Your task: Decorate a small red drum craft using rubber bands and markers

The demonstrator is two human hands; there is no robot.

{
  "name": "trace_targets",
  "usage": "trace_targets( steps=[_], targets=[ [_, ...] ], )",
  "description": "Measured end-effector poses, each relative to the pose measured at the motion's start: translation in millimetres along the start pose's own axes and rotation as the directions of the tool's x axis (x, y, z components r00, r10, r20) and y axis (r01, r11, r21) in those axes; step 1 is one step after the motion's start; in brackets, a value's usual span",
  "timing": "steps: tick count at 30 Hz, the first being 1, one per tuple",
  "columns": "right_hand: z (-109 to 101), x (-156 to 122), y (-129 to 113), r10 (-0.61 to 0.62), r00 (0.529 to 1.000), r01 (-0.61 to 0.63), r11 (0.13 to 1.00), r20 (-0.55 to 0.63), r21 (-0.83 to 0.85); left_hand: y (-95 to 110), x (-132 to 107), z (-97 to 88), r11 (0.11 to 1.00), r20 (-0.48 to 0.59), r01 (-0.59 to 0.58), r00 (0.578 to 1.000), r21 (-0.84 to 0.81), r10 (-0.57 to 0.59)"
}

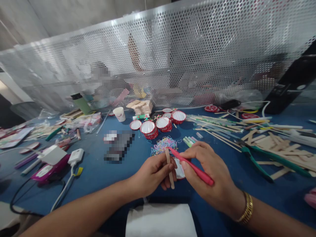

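My left hand (155, 172) is closed on a plain wooden craft stick (170, 168), held upright over the blue table. My right hand (209, 174) grips a pink pen (195, 168), its tip against the upper end of the stick. A small white round lid with a red rim (179, 171) lies partly hidden between my two hands. A gold bracelet (247, 208) sits on my right wrist. Just beyond my fingers lies a heap of coloured rubber bands (163, 144).
Several red-rimmed white caps (158, 125) stand behind the bands. Wooden sticks and straws (271, 141) with green-handled pliers (256, 158) fill the right side. A charger, cables and pens (56, 161) lie left. A perforated metal screen (172, 56) closes the back; white paper (160, 220) lies at the near edge.
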State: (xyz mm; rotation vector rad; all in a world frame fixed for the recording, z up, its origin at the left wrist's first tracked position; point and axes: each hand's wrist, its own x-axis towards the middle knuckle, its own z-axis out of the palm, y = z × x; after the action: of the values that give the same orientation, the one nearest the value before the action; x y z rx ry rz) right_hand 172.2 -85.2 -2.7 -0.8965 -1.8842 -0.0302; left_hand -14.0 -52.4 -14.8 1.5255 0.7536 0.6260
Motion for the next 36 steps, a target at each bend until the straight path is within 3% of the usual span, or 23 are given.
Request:
trace_targets(
  steps=[36],
  targets=[
    [0.0, -3.3, 0.4, 0.025, 0.999, -0.025, 1.0, 0.029, 0.002, 2.2, 0.3, -0.2, 1.0, 0.006, 0.002, 1.0, -0.003, -0.002]
  ],
)
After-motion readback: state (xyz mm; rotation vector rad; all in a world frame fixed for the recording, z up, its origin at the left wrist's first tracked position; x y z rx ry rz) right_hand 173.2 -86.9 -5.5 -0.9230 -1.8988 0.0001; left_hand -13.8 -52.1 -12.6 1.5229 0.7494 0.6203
